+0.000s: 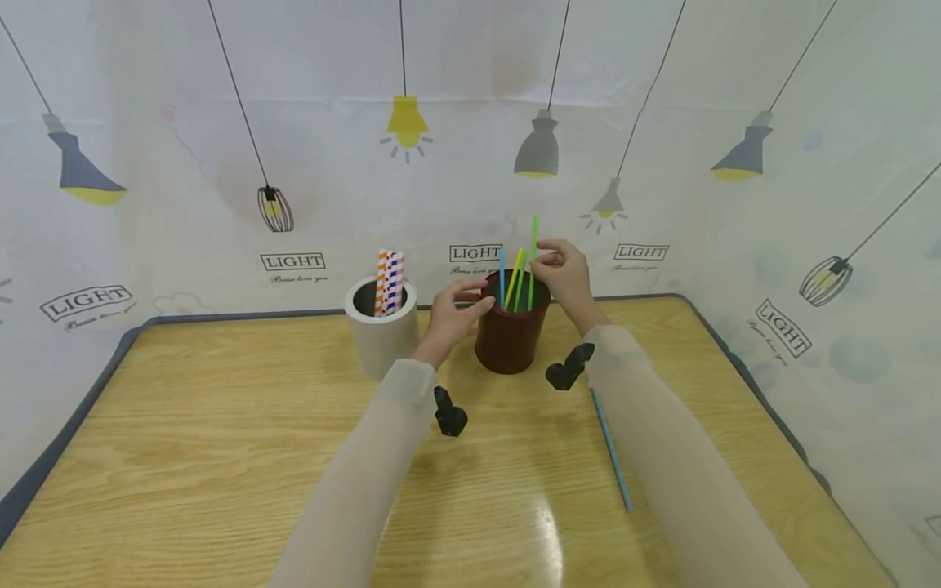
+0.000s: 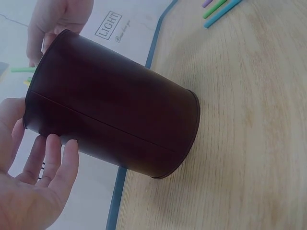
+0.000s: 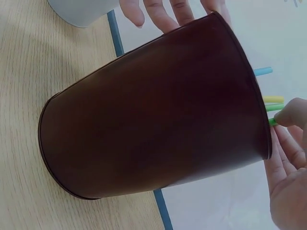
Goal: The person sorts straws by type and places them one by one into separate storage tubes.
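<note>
On a wooden table (image 1: 220, 457), a dark brown cup (image 1: 510, 343) stands right of a white cup (image 1: 385, 347); the left hand (image 1: 452, 317) rests, fingers loosely spread, against its side; the right hand (image 1: 566, 276) pinches a green straw (image 1: 535, 232) inside the brown one, beside 3 other straws (image 1: 515, 278)

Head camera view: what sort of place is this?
Probably a screened-off indoor workspace: a wood-grain table, a lamp-print backdrop around its back and sides, and a maroon cup holding colored drinking straws.
</note>
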Motion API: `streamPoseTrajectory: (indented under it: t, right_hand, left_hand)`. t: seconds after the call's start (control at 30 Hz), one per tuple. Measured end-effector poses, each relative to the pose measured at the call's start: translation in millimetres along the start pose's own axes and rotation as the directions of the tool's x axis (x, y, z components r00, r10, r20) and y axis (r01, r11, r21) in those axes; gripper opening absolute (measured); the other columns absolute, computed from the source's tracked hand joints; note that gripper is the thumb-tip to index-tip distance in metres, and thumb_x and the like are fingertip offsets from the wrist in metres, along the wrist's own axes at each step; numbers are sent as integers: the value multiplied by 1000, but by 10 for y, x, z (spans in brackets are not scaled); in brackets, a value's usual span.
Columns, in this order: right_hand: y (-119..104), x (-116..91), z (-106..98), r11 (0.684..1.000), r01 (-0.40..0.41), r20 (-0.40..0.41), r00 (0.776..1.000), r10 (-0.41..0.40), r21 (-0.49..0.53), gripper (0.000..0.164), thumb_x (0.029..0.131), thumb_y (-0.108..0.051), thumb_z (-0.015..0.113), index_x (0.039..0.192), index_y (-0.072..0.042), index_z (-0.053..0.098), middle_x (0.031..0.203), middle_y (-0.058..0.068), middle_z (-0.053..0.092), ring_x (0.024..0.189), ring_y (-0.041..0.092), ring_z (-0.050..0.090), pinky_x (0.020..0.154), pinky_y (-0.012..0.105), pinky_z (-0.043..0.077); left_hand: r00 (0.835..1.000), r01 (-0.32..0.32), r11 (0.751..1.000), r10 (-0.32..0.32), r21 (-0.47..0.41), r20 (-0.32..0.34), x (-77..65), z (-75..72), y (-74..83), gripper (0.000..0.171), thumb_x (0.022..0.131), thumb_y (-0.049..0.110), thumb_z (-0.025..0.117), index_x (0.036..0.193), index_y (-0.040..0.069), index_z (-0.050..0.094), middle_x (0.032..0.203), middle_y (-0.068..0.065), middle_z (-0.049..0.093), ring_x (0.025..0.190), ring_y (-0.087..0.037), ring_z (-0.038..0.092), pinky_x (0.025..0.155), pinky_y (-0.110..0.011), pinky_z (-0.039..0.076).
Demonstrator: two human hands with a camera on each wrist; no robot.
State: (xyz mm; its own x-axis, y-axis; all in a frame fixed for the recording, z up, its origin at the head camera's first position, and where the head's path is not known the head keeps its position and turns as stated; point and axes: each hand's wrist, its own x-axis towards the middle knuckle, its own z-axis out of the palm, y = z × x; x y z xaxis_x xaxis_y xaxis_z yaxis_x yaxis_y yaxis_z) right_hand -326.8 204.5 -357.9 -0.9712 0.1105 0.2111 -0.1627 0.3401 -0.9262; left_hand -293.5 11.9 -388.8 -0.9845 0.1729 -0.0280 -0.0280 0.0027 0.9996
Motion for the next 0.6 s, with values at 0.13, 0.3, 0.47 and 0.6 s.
streamPoseTrajectory:
  t: [0.13,0.3,0.47,0.6]
  right_hand:
    - [-5,9,-8,1000,-23,1,1000,23,-8,38,83,-6,59,121,-2,55,94,13,63,82,18,59,67,24,48]
    - [-5,19,-13,999,-41,14,999,41,4,40,82,-4,58,121,1,55,96,15,63,79,15,59,67,23,48]
    - [-18,12,-28,999,-42,22,999,41,30,39,81,-2,57,120,3,55,97,18,62,77,14,59,68,24,49]
    - [-27,3,-62,994,-37,46,998,32,101,37,85,-1,58,121,7,52,102,26,59,81,21,61,72,26,52]
  left_hand:
    - [1000,1,1000,-1,5,-6,-2,4,9,34,86,18,66,119,14,60,116,-12,52,104,-27,54,78,-46,51]
    - [1000,3,1000,-2,10,-13,-8,11,18,34,86,18,66,119,14,60,115,-12,52,103,-27,55,78,-46,51]
    - [1000,1,1000,-1,6,-15,-13,13,20,34,86,18,66,119,14,60,115,-12,52,102,-27,55,79,-47,51]
    - [1000,0,1000,0,4,-16,-18,13,24,34,86,18,66,119,14,60,115,-12,51,103,-27,54,80,-47,50]
